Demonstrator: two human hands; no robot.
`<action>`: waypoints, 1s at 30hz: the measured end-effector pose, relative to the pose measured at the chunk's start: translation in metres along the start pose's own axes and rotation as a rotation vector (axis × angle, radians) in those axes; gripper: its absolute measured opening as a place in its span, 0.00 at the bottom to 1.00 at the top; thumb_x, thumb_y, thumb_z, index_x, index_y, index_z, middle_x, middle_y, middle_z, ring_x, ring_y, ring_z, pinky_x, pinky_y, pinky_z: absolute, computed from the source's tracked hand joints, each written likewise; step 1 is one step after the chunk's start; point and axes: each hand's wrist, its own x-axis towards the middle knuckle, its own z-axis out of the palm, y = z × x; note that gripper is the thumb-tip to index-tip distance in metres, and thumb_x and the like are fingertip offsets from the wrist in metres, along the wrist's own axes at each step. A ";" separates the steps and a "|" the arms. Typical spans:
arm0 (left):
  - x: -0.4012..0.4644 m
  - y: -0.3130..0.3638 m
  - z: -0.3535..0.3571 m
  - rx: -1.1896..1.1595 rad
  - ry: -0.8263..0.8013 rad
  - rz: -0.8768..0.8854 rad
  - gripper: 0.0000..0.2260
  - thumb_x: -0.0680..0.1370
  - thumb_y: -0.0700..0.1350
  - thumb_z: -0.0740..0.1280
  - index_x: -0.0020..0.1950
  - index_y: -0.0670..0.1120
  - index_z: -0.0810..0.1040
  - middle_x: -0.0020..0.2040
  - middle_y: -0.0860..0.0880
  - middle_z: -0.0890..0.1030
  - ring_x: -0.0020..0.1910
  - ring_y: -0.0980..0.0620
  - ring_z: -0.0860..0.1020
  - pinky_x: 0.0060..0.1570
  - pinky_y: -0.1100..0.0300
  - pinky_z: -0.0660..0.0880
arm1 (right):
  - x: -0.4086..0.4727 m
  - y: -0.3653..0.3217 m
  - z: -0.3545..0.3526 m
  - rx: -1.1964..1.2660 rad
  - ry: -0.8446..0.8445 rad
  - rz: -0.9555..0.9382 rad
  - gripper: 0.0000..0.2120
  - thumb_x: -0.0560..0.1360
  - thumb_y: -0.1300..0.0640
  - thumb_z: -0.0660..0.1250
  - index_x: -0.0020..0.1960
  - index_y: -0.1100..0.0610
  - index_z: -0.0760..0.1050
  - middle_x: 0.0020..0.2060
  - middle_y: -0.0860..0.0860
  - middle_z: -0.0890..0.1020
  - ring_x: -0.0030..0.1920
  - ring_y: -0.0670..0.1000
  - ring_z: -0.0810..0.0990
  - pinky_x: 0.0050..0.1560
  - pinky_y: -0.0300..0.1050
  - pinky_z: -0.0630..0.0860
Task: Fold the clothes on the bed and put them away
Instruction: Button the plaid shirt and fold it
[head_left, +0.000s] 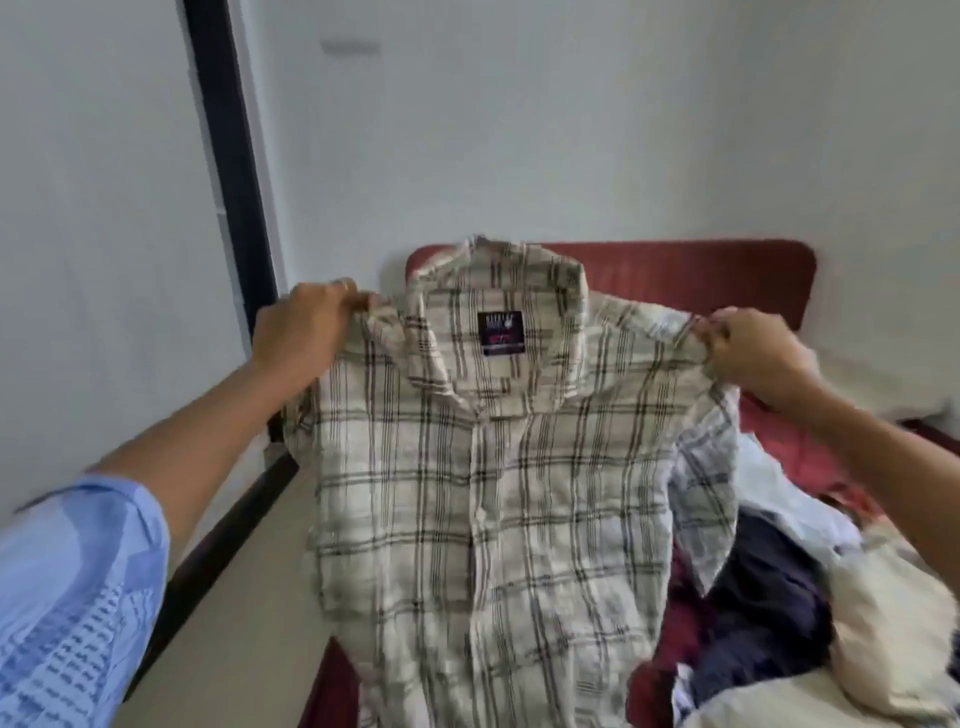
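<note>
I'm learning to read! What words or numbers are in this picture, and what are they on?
Dark label inside the collar of the plaid shirt: pale lettering on top and a red patch below, both too blurred to read.
Nothing else in the picture carries words, numbers or signs.

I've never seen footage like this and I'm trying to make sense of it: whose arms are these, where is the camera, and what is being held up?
There is no machine here. A person wears a camera on the head, so this single picture looks forward and down along their own arms. The left hand and the right hand each pinch a shoulder of a cream plaid shirt, holding it up so that it hangs open-faced, its collar label showing. Behind and below is a bed with a red headboard. On the bed to the right lies an unfolded pile of clothes, with dark blue, white and cream pieces. A pale wall stands behind.
</note>
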 end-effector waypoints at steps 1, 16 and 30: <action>0.017 0.003 -0.016 -0.062 0.033 -0.070 0.14 0.84 0.46 0.54 0.49 0.43 0.77 0.38 0.46 0.73 0.37 0.46 0.73 0.36 0.51 0.71 | 0.008 -0.011 -0.021 0.015 0.082 0.003 0.14 0.80 0.51 0.57 0.55 0.57 0.78 0.53 0.63 0.80 0.52 0.65 0.79 0.53 0.56 0.76; 0.117 0.025 -0.156 -0.287 0.381 -0.066 0.16 0.84 0.46 0.53 0.40 0.42 0.71 0.32 0.49 0.69 0.38 0.45 0.72 0.38 0.59 0.61 | 0.063 -0.075 -0.206 0.162 0.396 -0.114 0.20 0.76 0.52 0.57 0.49 0.68 0.78 0.47 0.68 0.80 0.49 0.66 0.79 0.44 0.46 0.68; 0.098 0.033 -0.209 -0.290 -0.296 0.236 0.28 0.65 0.75 0.63 0.36 0.50 0.78 0.33 0.51 0.78 0.33 0.54 0.74 0.36 0.61 0.69 | 0.053 -0.062 -0.238 0.087 0.453 0.039 0.16 0.73 0.57 0.66 0.52 0.70 0.78 0.49 0.69 0.80 0.50 0.67 0.80 0.44 0.48 0.74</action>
